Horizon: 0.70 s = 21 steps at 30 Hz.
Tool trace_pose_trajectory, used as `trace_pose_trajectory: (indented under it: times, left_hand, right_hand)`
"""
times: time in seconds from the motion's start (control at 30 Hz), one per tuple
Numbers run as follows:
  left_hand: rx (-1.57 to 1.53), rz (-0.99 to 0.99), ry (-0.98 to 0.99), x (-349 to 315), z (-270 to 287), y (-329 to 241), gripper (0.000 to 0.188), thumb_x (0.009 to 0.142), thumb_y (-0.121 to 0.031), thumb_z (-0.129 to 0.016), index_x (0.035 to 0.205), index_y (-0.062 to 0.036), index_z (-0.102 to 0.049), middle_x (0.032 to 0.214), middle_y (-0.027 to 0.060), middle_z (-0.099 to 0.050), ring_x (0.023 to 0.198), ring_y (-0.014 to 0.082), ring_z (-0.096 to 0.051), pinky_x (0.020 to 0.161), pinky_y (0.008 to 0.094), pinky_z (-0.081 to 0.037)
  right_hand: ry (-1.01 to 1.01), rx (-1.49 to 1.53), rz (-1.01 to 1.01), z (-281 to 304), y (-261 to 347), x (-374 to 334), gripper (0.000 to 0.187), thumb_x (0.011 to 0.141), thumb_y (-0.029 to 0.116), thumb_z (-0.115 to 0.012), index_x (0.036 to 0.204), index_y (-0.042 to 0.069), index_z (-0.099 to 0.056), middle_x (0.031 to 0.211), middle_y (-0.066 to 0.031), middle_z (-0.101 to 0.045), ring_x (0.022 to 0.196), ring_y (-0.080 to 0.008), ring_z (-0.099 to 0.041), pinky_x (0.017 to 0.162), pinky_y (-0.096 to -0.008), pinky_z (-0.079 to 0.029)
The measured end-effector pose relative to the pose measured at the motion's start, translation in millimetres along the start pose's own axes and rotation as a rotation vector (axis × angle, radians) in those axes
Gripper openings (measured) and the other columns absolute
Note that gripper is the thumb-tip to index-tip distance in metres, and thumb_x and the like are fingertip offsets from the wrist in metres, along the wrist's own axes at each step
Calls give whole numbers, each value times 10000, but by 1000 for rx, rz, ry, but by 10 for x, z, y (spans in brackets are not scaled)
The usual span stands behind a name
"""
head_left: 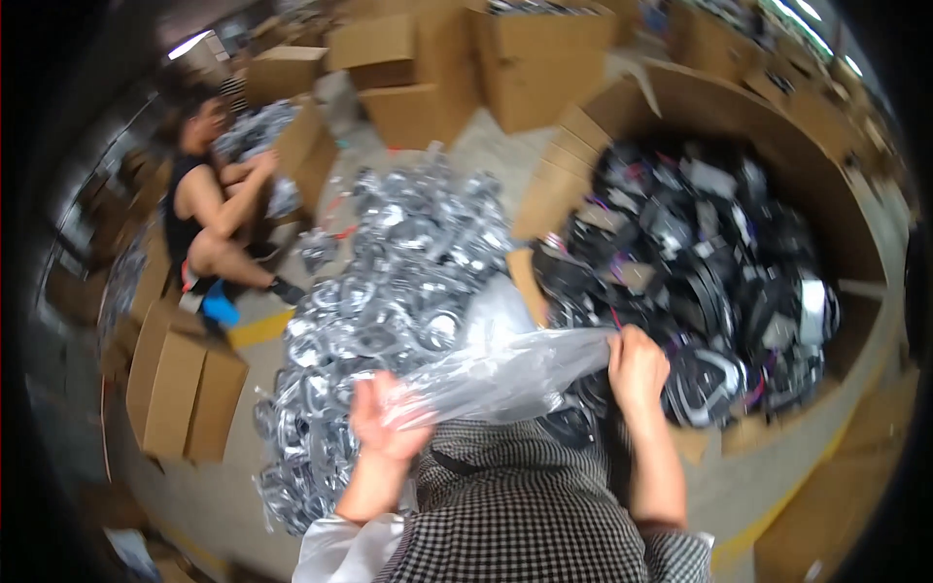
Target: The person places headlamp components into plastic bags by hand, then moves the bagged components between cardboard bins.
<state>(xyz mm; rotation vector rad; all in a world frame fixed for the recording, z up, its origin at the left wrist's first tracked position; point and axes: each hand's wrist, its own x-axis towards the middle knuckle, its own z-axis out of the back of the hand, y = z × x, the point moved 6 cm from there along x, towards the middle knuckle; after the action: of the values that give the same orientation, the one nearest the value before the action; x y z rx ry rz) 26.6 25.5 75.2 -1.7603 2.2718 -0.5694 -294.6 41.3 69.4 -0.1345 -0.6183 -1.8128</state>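
Note:
A clear plastic bag point(510, 374) stretches between my two hands in front of my waist. At its right end, my right hand point(638, 369) is closed round the gathered plastic. My left hand point(391, 418) is at the other end, palm turned up and fingers apart, with plastic lying against the fingertips; motion blurs them somewhat. Whether anything sits inside the bag cannot be made out. Beyond and to the left lies a heap of clear-bagged grey items point(389, 282). Dark items with straps and grey panels point(680, 262) fill a big carton on the right.
The large open carton point(797, 126) has a folded-down flap point(559, 180) toward the heap. Another person point(209, 204) sits at the far left beside a carton. A brown carton point(185, 389) stands left of the heap, and more cartons point(544, 68) line the back.

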Motion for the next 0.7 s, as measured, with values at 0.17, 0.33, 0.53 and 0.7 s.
trace_pose_trajectory:
  times: [0.17, 0.33, 0.53, 0.7]
  left_hand:
    - [423, 188, -32, 301, -26, -49, 330, 904, -391, -621, 764, -124, -487, 726, 36, -576, 725, 209, -588, 680, 404, -507]
    - [1533, 29, 623, 491, -729, 657, 331, 738, -186, -749, 1026, -92, -617, 850, 105, -625, 759, 290, -603, 691, 397, -501]
    - [1800, -134, 143, 1414, -9, 500, 181, 790, -48, -641, 969, -39, -666, 930, 151, -634, 906, 306, -632, 800, 365, -501]
    - [1974, -256, 619, 1666, -399, 2146, 296, 752, -50, -598, 1040, -100, -643, 1025, 122, -598, 902, 341, -630, 759, 437, -515]
  right_hand:
    - [117, 169, 278, 574, 449, -29, 464, 755, 183, -672, 1171, 26, -538, 1139, -114, -598, 1076, -315, -552, 904, -427, -442]
    - [301, 457, 608, 456, 788, -214, 479, 704, 103, -673, 1157, 7, -551, 1083, -93, -602, 1030, -321, -564, 896, -412, -446]
    - [484, 819, 464, 777, -415, 262, 517, 759, 238, -742, 1197, 6, -595, 1216, -174, -591, 1126, -345, -555, 978, -418, -433]
    - [103, -237, -149, 550, -1207, 685, 872, 702, 153, -770, 1437, 73, -308, 1337, -172, -456, 1140, -385, -511, 918, -451, -454]
